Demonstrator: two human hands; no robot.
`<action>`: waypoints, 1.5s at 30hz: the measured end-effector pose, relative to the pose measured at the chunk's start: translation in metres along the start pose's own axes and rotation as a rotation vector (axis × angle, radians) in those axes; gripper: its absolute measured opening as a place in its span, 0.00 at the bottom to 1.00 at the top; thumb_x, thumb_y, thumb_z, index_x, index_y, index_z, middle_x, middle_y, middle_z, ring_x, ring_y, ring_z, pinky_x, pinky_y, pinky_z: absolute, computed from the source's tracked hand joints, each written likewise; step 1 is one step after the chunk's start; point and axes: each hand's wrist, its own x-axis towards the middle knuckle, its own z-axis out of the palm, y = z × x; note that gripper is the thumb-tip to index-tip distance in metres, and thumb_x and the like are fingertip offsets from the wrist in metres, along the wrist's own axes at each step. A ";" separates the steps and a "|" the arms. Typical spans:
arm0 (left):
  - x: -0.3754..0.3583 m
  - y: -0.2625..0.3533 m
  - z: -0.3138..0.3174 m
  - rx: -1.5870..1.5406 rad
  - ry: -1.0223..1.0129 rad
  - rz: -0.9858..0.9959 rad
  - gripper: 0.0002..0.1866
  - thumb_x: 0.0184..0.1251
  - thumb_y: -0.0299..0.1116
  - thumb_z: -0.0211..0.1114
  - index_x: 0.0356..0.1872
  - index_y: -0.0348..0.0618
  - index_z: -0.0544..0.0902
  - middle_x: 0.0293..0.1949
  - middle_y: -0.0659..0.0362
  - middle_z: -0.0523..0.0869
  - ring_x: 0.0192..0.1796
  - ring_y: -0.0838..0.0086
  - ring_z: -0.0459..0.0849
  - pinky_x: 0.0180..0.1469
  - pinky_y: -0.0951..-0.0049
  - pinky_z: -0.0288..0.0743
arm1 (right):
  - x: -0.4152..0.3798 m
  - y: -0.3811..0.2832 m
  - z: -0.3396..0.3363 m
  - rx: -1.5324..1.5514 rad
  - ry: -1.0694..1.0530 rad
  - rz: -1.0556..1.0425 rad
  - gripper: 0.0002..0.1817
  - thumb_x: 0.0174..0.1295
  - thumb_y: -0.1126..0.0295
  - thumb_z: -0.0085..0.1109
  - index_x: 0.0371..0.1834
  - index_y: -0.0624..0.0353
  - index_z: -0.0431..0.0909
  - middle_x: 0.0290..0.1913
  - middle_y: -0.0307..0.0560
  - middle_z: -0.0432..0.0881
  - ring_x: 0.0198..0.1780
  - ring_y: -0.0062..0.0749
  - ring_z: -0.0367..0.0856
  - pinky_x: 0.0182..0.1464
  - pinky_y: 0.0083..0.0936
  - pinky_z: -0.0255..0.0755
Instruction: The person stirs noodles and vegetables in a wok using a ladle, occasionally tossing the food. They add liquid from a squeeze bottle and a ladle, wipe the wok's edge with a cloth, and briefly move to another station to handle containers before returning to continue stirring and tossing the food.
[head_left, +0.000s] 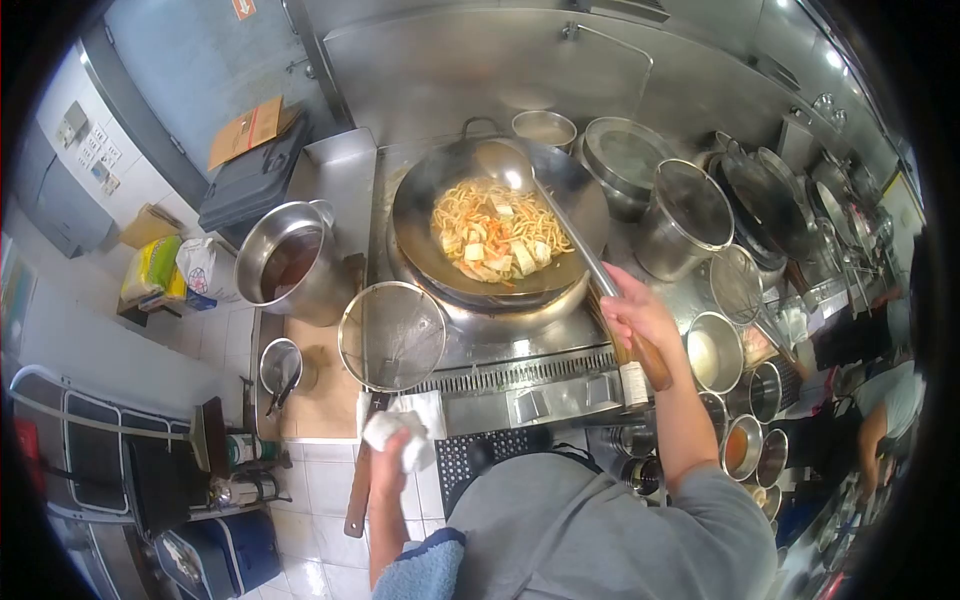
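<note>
A black wok (415, 215) sits on the burner, holding noodles (500, 225) with pale chunks and orange shreds. My right hand (640, 315) is closed round the handle of a long metal ladle (575, 235), whose bowl rests at the wok's far inner side. Down at the counter's front edge, my left hand (393, 455) grips a crumpled white cloth (400, 438). Just beyond it lies a round wire strainer (392, 336), its wooden handle (358, 492) passing beside my left hand and over the edge.
Left of the wok stand a tall steel pot (290, 262) and a small pot (282, 367). Several pots, including a tall one (685, 218), line the right side. Two other people, one in a light shirt (892, 402), are at the far right.
</note>
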 end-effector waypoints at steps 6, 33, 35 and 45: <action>-0.040 0.058 -0.039 0.340 0.207 0.162 0.28 0.63 0.40 0.64 0.61 0.35 0.72 0.50 0.55 0.81 0.49 0.70 0.79 0.53 0.70 0.72 | 0.003 0.006 0.001 -0.003 -0.028 -0.008 0.36 0.63 0.76 0.54 0.75 0.63 0.51 0.26 0.38 0.67 0.16 0.16 0.64 0.12 0.16 0.62; -0.095 0.027 -0.072 0.011 -0.007 -0.310 0.35 0.56 0.31 0.68 0.67 0.40 0.67 0.55 0.55 0.79 0.55 0.67 0.79 0.55 0.68 0.74 | 0.008 0.026 0.009 0.622 -0.171 0.094 0.17 0.74 0.71 0.40 0.64 0.60 0.61 0.31 0.39 0.65 0.17 0.10 0.64 0.11 0.10 0.58; -0.102 0.026 -0.065 -0.005 0.000 -0.308 0.36 0.56 0.31 0.68 0.67 0.40 0.66 0.55 0.55 0.79 0.55 0.67 0.79 0.55 0.67 0.74 | 0.012 0.026 0.003 0.754 -0.213 0.147 0.18 0.75 0.71 0.39 0.65 0.62 0.60 0.32 0.41 0.65 0.18 0.12 0.65 0.12 0.12 0.60; -0.142 0.031 -0.007 -0.012 0.074 -0.199 0.35 0.59 0.29 0.67 0.68 0.39 0.64 0.54 0.55 0.78 0.53 0.69 0.78 0.53 0.68 0.75 | 0.036 0.034 -0.029 0.953 -0.423 0.211 0.19 0.75 0.70 0.39 0.64 0.70 0.55 0.34 0.46 0.65 0.20 0.19 0.68 0.15 0.17 0.65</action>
